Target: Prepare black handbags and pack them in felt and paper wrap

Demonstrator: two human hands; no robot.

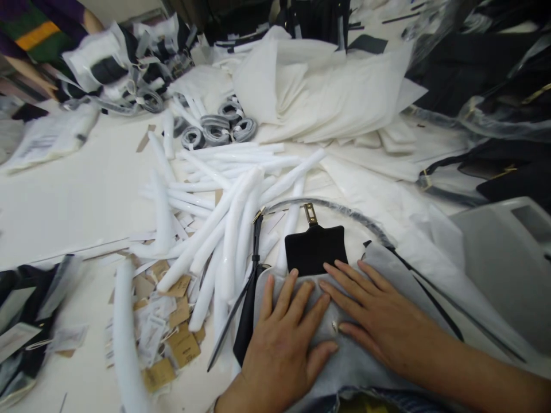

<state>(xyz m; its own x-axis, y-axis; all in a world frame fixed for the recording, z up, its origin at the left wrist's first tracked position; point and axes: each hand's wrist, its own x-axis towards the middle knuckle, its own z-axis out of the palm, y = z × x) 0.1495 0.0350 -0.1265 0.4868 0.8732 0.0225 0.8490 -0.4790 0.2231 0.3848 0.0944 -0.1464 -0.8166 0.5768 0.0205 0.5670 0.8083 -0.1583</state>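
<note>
A black handbag (246, 328) lies in front of me, its front covered by a grey, soft-looking sheet (379, 258). My left hand (282, 338) rests flat on the grey sheet with its fingers spread. Beside it, my right hand (379, 315) also lies flat, fingertips reaching the lower edge of the black flap (316, 246). A gold-coloured metal clasp (310, 213) sticks up from that flap. Behind it arches the bag's handle (340, 207), wrapped in clear plastic. Neither hand grips anything.
White foam tubes (235, 235) are heaped beyond the bag. Paper tags (183, 347) lie at left. White sheets (336, 92) and coiled grey straps (215, 131) sit farther back. More black bags (516, 166) and a grey plastic bin (495, 252) stand right. A person (43, 34) is at far left.
</note>
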